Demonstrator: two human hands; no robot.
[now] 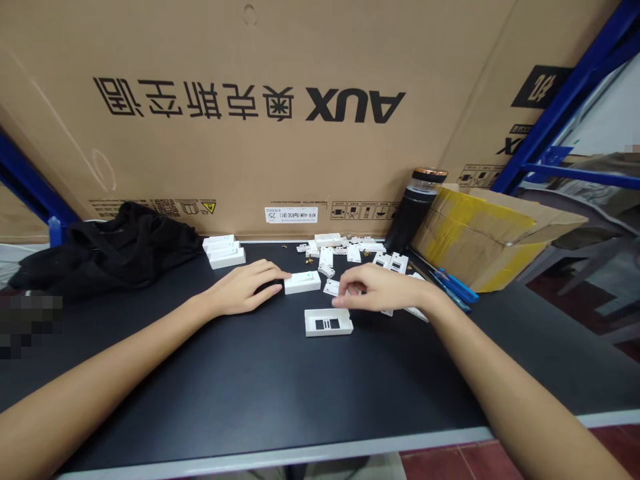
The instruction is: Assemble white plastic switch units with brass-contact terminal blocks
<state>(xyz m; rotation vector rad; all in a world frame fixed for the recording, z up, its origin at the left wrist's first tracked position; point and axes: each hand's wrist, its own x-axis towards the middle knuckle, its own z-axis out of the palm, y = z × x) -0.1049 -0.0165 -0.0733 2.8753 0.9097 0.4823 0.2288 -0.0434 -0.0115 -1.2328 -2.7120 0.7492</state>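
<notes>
A closed white plastic box [303,283] with a small green mark on its top lies at the middle of the table. My left hand [247,287] rests at its left end, fingers stretched out and a fingertip touching it. Nearer to me is an open white plastic casing [329,323] with dark rectangular cutouts in its floor. Just above its far right corner is my right hand [375,287], fingers curled in with thumb and fingertips close together. Whatever they may hold is too small or hidden to see. A small white plate [331,287] lies partly behind these fingers.
Several white plastic parts [353,253] and tiny brass-coloured bits lie at the back. White boxes [225,253] sit at back left by a black cloth [115,247]. At right are a black bottle [410,213], blue-handled tools [456,288] and a taped carton [480,233]. A large cardboard box [225,167] stands behind.
</notes>
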